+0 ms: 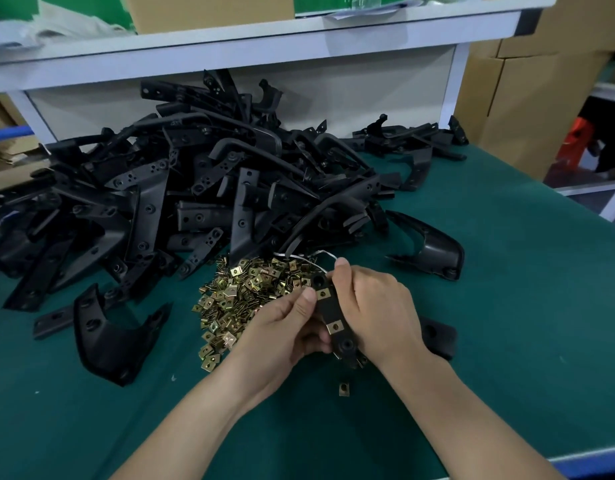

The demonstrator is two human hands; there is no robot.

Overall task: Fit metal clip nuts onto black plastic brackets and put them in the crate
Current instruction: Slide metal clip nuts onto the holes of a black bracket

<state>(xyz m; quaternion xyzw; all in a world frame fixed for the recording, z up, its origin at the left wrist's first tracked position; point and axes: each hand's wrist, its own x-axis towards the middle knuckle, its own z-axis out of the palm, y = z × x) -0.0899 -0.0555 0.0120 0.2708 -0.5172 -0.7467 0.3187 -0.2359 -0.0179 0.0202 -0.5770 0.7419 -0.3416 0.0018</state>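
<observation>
Bench, green mat point(506, 341), contents from left to right.

Far left, near edge: one flat black strip point(53, 320) lying on the mat, and just beside it a curved black cover point(115, 337), open side facing right.

Left to centre, rear: a large loose heap of black plastic brackets point(195, 174), long and bent pieces crossing one another, piled up against the back panel under a white shelf point(229, 46).

Centre, in front of the heap: a pile of brass-coloured clip nuts point(243, 296), spread flat on the mat and touching the heap's front edge.

Centre, over the near side of that pile: left hand point(285, 327), fingers curled under and thumb pressed on the left edge of the held bracket point(333, 320). This bracket is off the mat, running lengthwise away from the person. Two fitted clip nuts show on it, one upper point(322, 293), one lower point(334, 328).

Right of it: right hand point(375, 306), fingers wrapped round the same bracket's right edge, thumb raised at its far end.

Below the hands: one stray clip nut point(343, 389), alone on the mat.

Behind the right wrist: a dark rounded part point(437, 336), partly hidden.

Right, further back: a second curved cover point(434, 251).

Far right, off the bench: stacked cardboard boxes point(527, 81).
</observation>
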